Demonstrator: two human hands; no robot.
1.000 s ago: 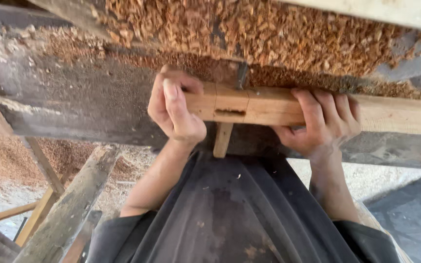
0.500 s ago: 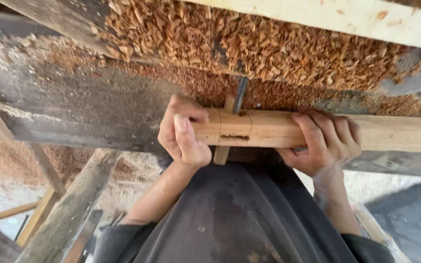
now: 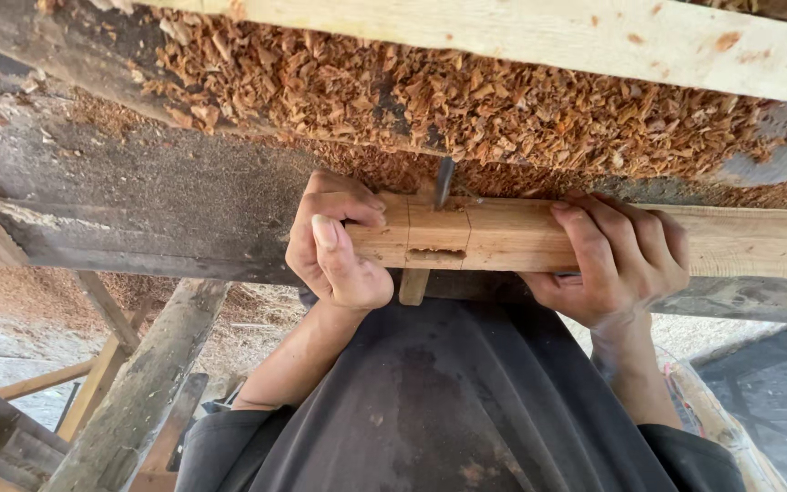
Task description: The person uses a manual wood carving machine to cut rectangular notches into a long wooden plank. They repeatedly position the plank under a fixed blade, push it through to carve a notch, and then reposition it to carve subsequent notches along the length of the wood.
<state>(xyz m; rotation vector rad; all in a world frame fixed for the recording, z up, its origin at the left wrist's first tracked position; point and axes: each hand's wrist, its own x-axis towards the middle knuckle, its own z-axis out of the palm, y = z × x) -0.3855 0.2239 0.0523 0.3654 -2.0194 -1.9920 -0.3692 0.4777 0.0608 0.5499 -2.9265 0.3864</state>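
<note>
Single head-worn view, looking steeply down over the wearer's dark-clothed torso [image 3: 439,401]. It is sitting close: left hand [image 3: 334,241] and right hand [image 3: 617,260] are filling mid-frame, gripping a wooden bar [image 3: 521,237]. Far edge is taking in a shavings-strewn workbench [image 3: 138,182]; near left is showing ground and timber legs [image 3: 138,383].

Bright, even daylight falls from above, lighting the heap of reddish-brown wood shavings [image 3: 466,100] crisply. Shadows are soft; the dark grey weathered counter [image 3: 138,210] front sits dimmer. Focus is sharp throughout, with wide-angle stretching toward the frame's edges and no glare.
</note>
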